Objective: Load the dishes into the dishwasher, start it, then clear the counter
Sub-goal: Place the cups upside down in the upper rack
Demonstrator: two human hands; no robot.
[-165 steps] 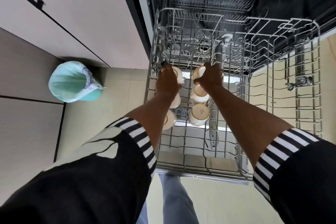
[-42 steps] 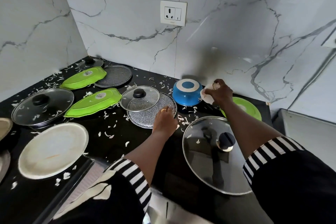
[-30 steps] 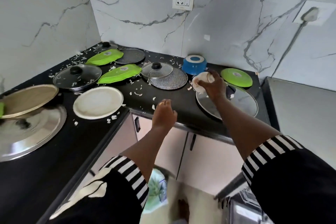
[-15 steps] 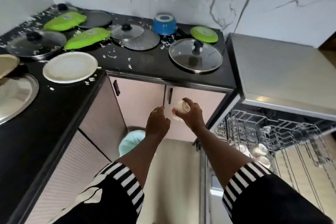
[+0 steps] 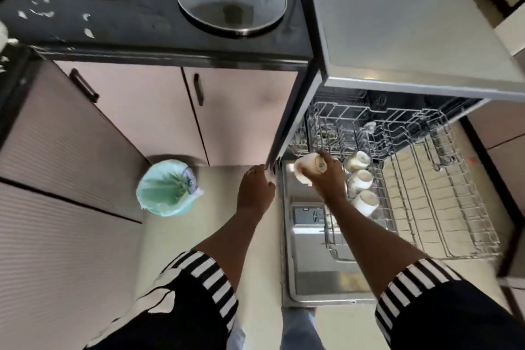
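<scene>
The right hand (image 5: 324, 179) grasps a pale cup (image 5: 308, 169), tipped on its side, just above the left edge of the pulled-out rack (image 5: 426, 207) at centre frame, beside three cups (image 5: 360, 179) already sitting there; the left hand (image 5: 255, 190) hangs loose and empty just left of it. Lowered carelessly, the cup could knock those neighbours or catch a wire and slip. Half a second earlier it was held before the cupboard doors (image 5: 241, 116), short of the rack

Cups (image 5: 360, 179) in rack (image 5: 443, 207) (pulled out), bin (image 5: 167, 187) left
</scene>
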